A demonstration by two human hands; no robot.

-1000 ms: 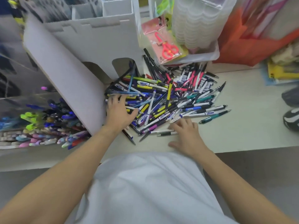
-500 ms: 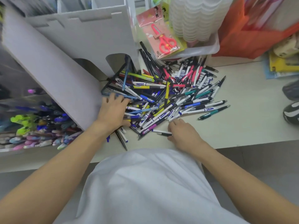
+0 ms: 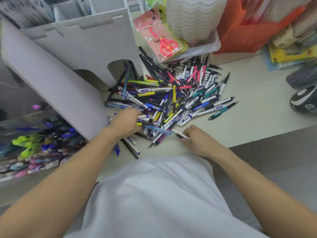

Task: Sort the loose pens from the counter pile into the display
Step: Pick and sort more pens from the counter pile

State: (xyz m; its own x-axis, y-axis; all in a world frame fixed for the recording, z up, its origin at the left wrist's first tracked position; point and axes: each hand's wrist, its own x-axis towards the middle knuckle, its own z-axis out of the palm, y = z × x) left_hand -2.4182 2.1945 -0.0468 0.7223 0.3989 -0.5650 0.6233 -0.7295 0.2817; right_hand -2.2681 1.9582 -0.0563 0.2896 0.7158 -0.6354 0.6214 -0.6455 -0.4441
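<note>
A big pile of loose pens (image 3: 180, 97), white, blue, black, yellow and pink, covers the middle of the pale counter (image 3: 248, 117). My left hand (image 3: 126, 123) digs into the pile's near-left edge, its fingers curled round a few pens there. My right hand (image 3: 197, 140) sits at the pile's near edge and pinches a white and black pen (image 3: 180, 135) lying on the counter. The grey cardboard display (image 3: 82, 48) stands at the back left, with a clear display tray of coloured pens (image 3: 34, 148) to its left.
A packet of red scissors (image 3: 161, 38) leans on a stack of white plastic trays (image 3: 192, 18) behind the pile. An orange bag (image 3: 243, 31) and yellow packets (image 3: 291, 54) lie at the back right, dark objects (image 3: 303, 100) at the right edge. The counter's front edge runs just beyond my right hand.
My left hand slid back to the pile's near-left edge and its fingers curled round pens. My right hand closed from flat onto the white and black pen.
</note>
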